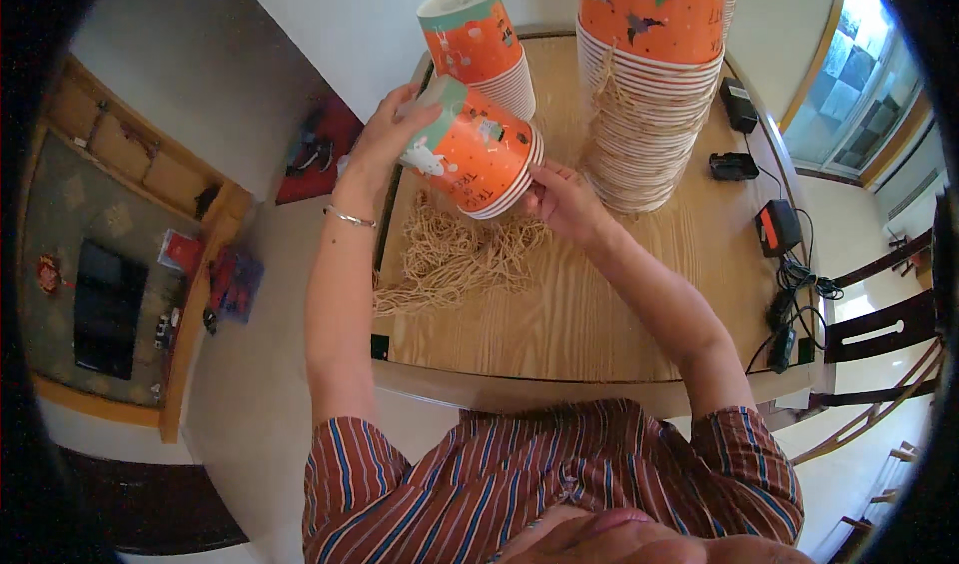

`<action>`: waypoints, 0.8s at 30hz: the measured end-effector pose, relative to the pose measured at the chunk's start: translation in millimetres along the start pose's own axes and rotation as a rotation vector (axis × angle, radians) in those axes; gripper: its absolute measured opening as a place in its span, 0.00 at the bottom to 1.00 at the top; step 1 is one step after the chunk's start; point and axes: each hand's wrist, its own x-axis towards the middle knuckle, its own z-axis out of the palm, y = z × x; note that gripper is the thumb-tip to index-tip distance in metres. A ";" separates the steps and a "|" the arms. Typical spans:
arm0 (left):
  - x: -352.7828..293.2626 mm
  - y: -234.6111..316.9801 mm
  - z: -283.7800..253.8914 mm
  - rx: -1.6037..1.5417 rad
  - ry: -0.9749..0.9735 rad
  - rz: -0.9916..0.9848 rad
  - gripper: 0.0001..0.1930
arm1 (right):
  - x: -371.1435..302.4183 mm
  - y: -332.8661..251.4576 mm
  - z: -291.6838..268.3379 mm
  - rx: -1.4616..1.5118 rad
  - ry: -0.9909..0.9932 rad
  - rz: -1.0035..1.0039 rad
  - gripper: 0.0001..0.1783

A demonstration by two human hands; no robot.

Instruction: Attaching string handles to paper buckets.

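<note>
My left hand (pixel 385 134) is wrapped around the green base end of a short nested stack of orange paper buckets (pixel 475 149). The buckets lie tilted, with their white rims toward the lower right. At those rims my right hand (pixel 569 199) grips the edge with thumb and fingers. Below the buckets a loose heap of tan paper twine (pixel 455 254) rests on the wooden table (pixel 599 314). Behind them stands another nested stack of upside-down orange buckets (pixel 475 49). Whether any twine is in my right fingers cannot be made out.
At the back right rises a tall bucket stack (pixel 649 84) with twine hanging between its rims. Black chargers (pixel 737 104) and tangled cables (pixel 794 279) lie along the right table edge. A dark wooden chair (pixel 879 329) stands on the right.
</note>
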 end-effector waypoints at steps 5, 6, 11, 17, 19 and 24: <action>0.6 1.1 -1.9 0.170 0.056 0.061 0.40 | 3.1 6.2 2.2 -0.069 0.055 -0.042 0.08; 1.8 2.5 -1.0 0.168 0.059 0.059 0.40 | 3.6 7.9 2.1 -0.065 0.084 -0.050 0.08; 3.0 14.4 -3.3 0.374 0.124 0.191 0.44 | 10.6 10.0 0.4 -0.073 0.202 -0.033 0.08; -1.0 37.8 -34.1 0.173 0.149 0.095 0.47 | 9.4 11.3 -5.7 -0.073 0.282 0.002 0.07; -6.0 46.0 -62.9 0.178 0.225 0.190 0.45 | 8.7 10.7 -21.8 -0.054 0.274 0.000 0.07; -33.3 62.9 -100.5 -0.151 0.271 0.350 0.33 | 20.4 12.0 -50.1 -0.012 0.251 0.039 0.06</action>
